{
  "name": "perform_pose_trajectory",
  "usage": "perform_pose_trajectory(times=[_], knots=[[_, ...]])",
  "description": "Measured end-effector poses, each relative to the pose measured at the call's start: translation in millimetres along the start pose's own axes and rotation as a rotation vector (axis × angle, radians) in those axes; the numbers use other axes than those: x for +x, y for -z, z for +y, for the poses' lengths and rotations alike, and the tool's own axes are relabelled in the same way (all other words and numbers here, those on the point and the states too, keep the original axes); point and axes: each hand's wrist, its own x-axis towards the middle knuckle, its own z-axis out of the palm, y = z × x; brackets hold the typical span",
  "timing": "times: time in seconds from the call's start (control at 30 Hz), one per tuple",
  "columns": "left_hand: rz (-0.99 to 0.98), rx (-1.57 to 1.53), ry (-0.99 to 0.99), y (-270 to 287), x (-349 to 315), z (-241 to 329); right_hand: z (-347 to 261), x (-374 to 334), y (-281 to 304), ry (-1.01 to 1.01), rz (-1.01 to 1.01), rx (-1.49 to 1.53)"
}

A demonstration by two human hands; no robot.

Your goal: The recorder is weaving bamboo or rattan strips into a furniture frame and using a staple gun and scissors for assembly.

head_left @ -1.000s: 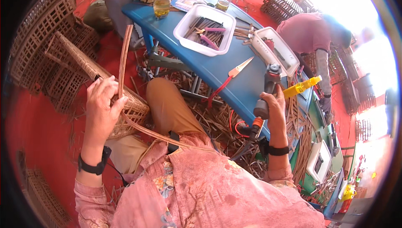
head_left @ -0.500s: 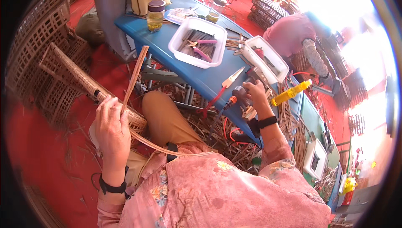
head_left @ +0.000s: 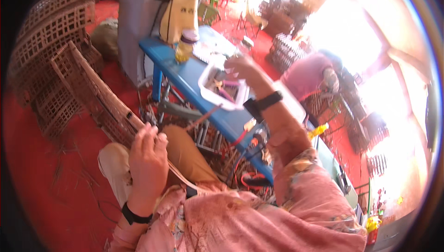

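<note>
My left hand [head_left: 149,162] is closed on the rim of a woven basket [head_left: 99,99], with a thin wooden strip [head_left: 203,117] sticking out beyond its fingers. The basket lies tilted at my left, beside my knee. My right hand [head_left: 246,72] hangs above the far right part of a white plastic tray [head_left: 216,100], its fingers smeared by motion. Inside the tray are pliers with pink handles [head_left: 225,91] and dark pieces. A corded power tool [head_left: 260,137], blurred and partly hidden by my right arm, lies near the table's close edge.
On the blue table [head_left: 169,64] stand a lidded jar of yellow liquid [head_left: 186,46] and a yellow bag [head_left: 178,18]. Stacked woven baskets [head_left: 51,67] rise at the left. A person in pink [head_left: 307,74] bends over at the far right. Loose strips litter the floor.
My right hand has left the power tool and moved up and left over the white tray. The strip at my left hand now leans to the right instead of pointing up. The view has shifted.
</note>
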Motion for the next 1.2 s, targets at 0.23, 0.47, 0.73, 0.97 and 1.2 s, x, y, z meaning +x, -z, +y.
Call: perform_pose_trajectory(times=[0.23, 0.47, 0.73, 0.97, 1.2], knots=[[0.002, 0.003, -0.023, 17.9, -3.3, 4.3, 199.7, 55.9, -40.6, 0.001, 0.192, -1.111], [-0.019, -0.028, -0.054, 10.2, 7.1, 11.3, 143.3, 12.0, -39.2, -0.261, 0.139, -0.961], [-0.035, -0.058, 0.018, 9.9, 13.4, 17.7, 101.2, 5.0, -44.8, -0.053, 0.369, -0.929], [0.021, -0.169, -0.048, 24.6, 28.4, 33.8, -1.3, -58.2, -23.9, 0.133, 0.660, -0.328], [-0.288, -0.822, -0.286, 36.7, 46.3, 84.1, -81.9, -188.9, -57.6, 0.217, 0.436, 0.508]])
